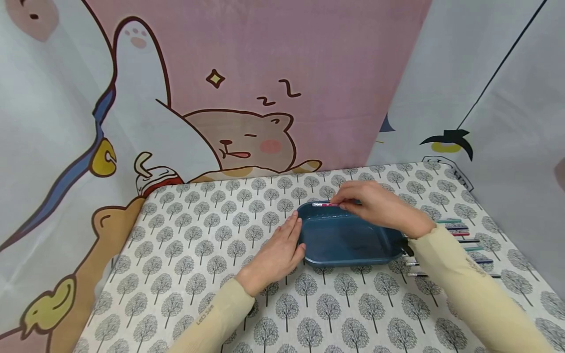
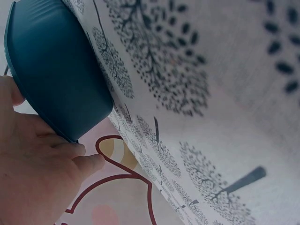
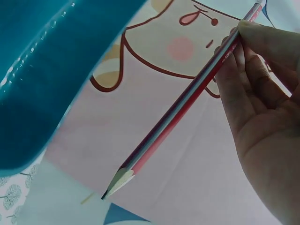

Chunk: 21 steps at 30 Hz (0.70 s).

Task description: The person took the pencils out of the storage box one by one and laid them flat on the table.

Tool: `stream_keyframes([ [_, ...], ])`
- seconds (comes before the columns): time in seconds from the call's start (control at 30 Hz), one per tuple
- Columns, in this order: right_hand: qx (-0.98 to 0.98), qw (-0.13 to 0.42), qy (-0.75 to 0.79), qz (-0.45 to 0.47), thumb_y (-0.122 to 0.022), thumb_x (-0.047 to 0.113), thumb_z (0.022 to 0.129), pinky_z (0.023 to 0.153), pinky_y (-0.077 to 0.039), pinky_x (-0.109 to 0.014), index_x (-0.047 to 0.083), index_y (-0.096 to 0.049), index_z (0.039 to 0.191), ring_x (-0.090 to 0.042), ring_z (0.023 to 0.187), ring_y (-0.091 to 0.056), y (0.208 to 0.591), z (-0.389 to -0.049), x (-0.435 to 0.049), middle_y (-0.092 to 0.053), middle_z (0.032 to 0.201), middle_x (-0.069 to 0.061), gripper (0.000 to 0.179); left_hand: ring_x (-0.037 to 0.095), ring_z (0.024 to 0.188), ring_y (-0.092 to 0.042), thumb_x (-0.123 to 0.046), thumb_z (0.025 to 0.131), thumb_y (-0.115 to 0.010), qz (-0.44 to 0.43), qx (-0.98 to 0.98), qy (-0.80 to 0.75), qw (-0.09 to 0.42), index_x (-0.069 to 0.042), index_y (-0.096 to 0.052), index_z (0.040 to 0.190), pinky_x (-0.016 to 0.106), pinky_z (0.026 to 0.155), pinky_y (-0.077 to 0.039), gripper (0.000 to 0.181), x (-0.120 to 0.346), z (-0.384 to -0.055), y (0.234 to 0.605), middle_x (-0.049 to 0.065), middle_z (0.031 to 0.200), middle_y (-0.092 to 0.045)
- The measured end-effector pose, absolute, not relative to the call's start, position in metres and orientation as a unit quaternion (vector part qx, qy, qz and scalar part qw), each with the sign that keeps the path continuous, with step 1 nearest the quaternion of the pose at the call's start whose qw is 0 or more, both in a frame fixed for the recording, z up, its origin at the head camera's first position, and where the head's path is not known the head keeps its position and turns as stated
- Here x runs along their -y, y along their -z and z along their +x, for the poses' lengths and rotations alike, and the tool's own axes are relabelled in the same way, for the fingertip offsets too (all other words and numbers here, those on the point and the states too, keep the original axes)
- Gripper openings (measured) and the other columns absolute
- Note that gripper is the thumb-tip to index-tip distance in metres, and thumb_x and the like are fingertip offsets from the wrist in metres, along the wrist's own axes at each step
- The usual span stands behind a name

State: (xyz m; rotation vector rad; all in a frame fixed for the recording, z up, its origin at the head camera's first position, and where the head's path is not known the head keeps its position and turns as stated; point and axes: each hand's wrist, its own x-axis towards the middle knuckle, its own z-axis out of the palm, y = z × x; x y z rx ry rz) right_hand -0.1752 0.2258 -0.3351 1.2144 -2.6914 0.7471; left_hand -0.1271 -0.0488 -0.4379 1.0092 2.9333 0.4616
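A dark blue rectangular tray with rounded corners stands on the cloth-covered table. My left hand rests against its left rim, fingers fairly straight. In the left wrist view the fingers lie right along the edge of the tray. Between thumb and fingertips, my right hand pinches a red-and-silver striped pencil over the tray's far rim. The right wrist view shows the pencil slanting, its sharpened dark tip pointing away from the hand.
Several more pencils lie side by side to the right of the tray, partly hidden by the right forearm. The tablecloth has a tree print. A cartoon-printed curtain hangs behind the table.
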Motion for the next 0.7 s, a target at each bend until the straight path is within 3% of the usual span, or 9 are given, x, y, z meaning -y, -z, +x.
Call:
stream_keyframes([
  [0.27,0.886,0.081,-0.23,0.394,-0.068,0.0,0.089,0.065,-0.051,-0.026,0.019,-0.073,0.108,-0.002,0.082,-0.058,0.324,-0.159,-0.237,-0.066,0.101,0.01,0.027,0.022,0.146,-0.003,-0.041,0.104,-0.028,0.321,-0.936,-0.144,0.009,0.0,-0.013,0.153,0.042,0.115,-0.017,0.066,0.049,-0.127,0.438,0.011,0.16,0.005],
  [0.5,0.894,0.096,-0.211,0.383,-0.07,0.001,0.087,0.071,-0.052,-0.028,0.02,-0.073,0.107,-0.002,0.091,-0.058,0.32,-0.146,-0.249,-0.064,0.103,0.014,0.029,0.023,0.146,-0.003,-0.041,0.104,-0.028,0.322,-0.936,-0.143,0.007,0.0,-0.013,0.153,0.042,0.115,-0.017,0.066,0.049,-0.127,0.439,0.014,0.161,0.001],
  [0.7,0.892,0.11,-0.215,0.383,-0.07,-0.002,0.085,0.062,-0.047,-0.021,0.021,-0.073,0.109,0.0,0.082,-0.056,0.32,-0.132,-0.261,-0.064,0.103,0.014,0.033,0.021,0.146,0.0,-0.041,0.104,-0.026,0.319,-0.937,-0.142,0.013,-0.001,-0.011,0.154,0.042,0.116,-0.017,0.066,0.049,-0.127,0.439,0.009,0.16,0.009],
])
